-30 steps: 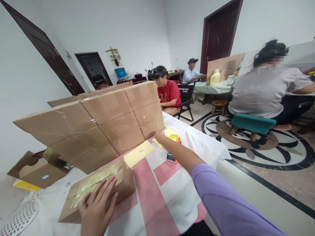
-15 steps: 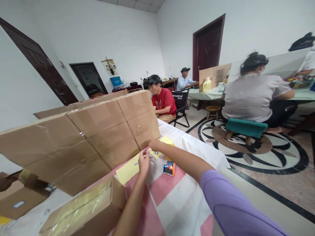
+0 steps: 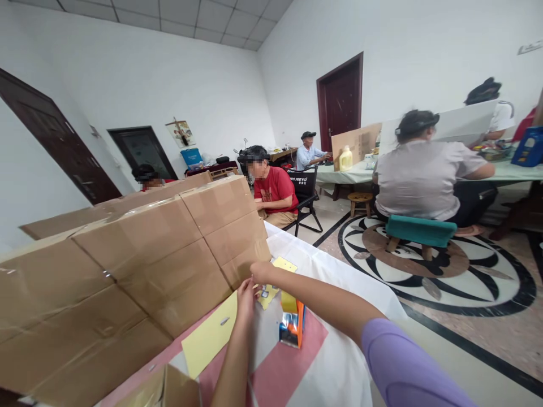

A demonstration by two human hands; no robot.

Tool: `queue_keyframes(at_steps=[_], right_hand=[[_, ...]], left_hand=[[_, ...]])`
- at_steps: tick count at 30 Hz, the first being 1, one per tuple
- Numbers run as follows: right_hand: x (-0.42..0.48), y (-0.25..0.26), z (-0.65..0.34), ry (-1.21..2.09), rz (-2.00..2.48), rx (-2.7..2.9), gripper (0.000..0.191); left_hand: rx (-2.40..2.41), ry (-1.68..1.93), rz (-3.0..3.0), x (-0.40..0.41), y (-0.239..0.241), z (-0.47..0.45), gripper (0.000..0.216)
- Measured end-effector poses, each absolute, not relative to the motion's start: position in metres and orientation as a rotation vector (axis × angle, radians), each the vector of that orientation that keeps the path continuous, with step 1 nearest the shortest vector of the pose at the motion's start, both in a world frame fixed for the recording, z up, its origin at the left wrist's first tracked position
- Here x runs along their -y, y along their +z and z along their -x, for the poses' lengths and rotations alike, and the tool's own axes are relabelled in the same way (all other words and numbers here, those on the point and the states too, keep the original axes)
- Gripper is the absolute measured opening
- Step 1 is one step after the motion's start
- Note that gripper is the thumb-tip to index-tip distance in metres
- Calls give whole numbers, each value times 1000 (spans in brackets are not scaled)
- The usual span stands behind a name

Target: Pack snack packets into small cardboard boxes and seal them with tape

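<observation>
My left hand [image 3: 246,298] is closed, its fingertips raised and pressed together. Against them meets my right hand [image 3: 262,273], also closed, its fingers mostly hidden behind its own back. Whatever lies between the fingertips is too small to make out. Beside my left forearm lies a flat yellow sheet [image 3: 207,339] with a small grey piece [image 3: 224,321] on it. Just right of the hands is an irregular yellow paper piece [image 3: 267,296] with small pale patches. An orange and blue tape dispenser [image 3: 292,328] with a yellow roll stands below my right forearm.
A wall of stacked cardboard boxes [image 3: 161,277] borders the pink and white tablecloth [image 3: 314,367]. Another carton [image 3: 180,387] sits at the lower left. Another yellow sheet [image 3: 285,264] lies beyond my right wrist. A person in red [image 3: 278,189] sits past the boxes; others sit at a green-covered table [image 3: 328,174].
My view has tilted upward, so the table things sit lower in the picture. Both hands have stayed together at the fingertips, and more of the tape dispenser shows.
</observation>
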State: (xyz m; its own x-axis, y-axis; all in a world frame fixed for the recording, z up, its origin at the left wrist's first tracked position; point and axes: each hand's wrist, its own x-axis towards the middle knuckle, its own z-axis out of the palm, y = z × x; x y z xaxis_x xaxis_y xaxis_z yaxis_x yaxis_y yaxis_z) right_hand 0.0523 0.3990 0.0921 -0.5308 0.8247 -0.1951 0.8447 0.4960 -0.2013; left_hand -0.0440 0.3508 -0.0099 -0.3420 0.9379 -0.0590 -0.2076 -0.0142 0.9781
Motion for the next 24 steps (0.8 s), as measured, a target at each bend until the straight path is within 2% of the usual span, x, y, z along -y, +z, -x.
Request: queue_keyframes(at_steps=[5,12,20,24], right_hand=[[-399,88,-60,-573,-1593,-2689,26],[-389,85,-66,-638,-1767,-2810,16],[-355,105,-75,-858,-1742,-2991,20],[-331,110,-81,-1002,-1657,-3108,19]], left_hand=[[-1344,1571,-904,-351,-12,43,58],[-1493,1596,-1142,-349,-1,51,53],[-1674,1429,-1769,-304,63,69,20],[-1740,1262,-2046,-274,88,70,23]])
